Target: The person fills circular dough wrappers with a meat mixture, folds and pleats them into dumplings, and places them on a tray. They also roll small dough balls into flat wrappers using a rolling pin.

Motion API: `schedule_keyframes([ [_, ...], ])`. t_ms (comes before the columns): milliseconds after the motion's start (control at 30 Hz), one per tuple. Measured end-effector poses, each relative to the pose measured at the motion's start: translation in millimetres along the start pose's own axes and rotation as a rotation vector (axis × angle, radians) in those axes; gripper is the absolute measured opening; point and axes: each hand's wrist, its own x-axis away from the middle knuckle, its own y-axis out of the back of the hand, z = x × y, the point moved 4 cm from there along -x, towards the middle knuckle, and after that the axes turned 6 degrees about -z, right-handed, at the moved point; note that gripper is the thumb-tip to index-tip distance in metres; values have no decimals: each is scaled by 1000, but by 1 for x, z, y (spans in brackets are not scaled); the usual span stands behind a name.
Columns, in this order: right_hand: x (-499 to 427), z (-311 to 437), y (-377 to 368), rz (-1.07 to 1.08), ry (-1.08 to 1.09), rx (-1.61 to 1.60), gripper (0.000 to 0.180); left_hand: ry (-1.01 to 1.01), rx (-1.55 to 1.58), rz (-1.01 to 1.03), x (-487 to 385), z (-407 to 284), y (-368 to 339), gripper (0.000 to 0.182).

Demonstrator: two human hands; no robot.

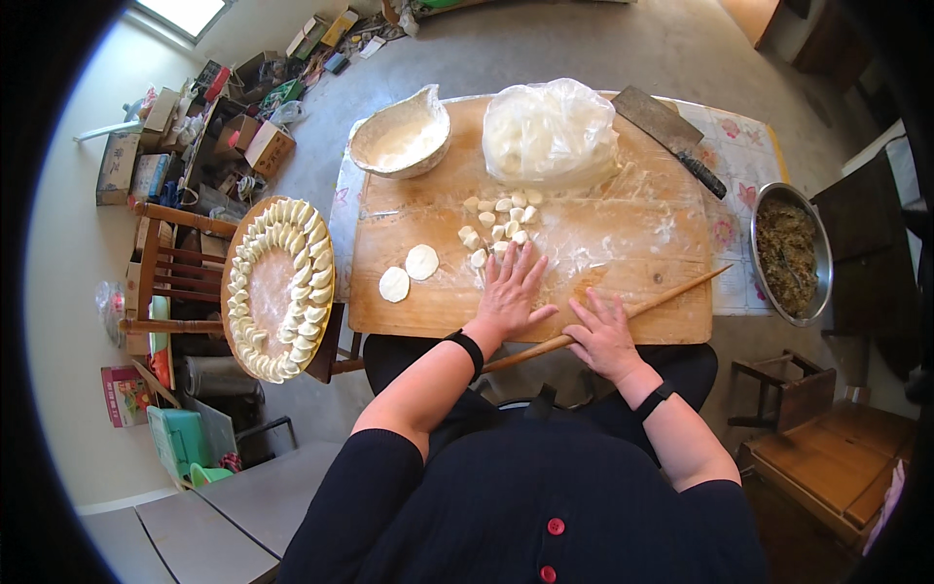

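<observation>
My left hand (508, 292) lies spread, palm down, at the near edge of the small dough pieces (505, 210) on a floured wooden board (408, 219); what is under the palm is hidden. My right hand (602, 332) rests with fingers apart over a tapered wooden rolling pin (671, 293), which lies slanted across the board's near edge. Two rolled dough wrappers (422, 262) lie left of the pieces. Beyond them are a bowl of flour (405, 139) and a clear plastic bag (549, 135) with pale contents, seemingly dough. A cleaver (660, 124) lies at the board's far right corner.
At the left, a round tray (273, 285) holds rings of folded dumplings beside a wooden chair (182, 270). A metal bowl of filling (792, 253) stands at the table's right edge. Cardboard boxes (268, 148) and clutter line the left wall. A wooden stool (792, 390) stands at the right.
</observation>
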Motion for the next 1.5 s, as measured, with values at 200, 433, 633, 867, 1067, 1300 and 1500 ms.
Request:
schedule_keyframes([
  [200, -4, 2, -3, -9, 1, -6, 25, 166, 591, -166, 4, 54, 12, 32],
  [433, -10, 6, 2, 94, -46, 8, 41, 116, 269, 151, 19, 38, 27, 15],
  [633, -67, 2, -4, 231, -291, 157, 73, 259, 640, 251, 25, 25, 12, 20],
  [867, -63, 6, -16, 184, -247, 158, 72, 124, 482, 168, 18, 13, 16, 18],
  [1067, -46, 13, -17, 165, -278, 162, 70, 388, 710, 364, 24, 20, 21, 16],
  [1300, -88, 2, -25, 133, -317, 154, 67, 1, 334, 141, 8, 17, 9, 18],
  [1500, -29, 28, -16, 221, -307, 117, 66, 360, 788, 268, 27, 35, 12, 17],
])
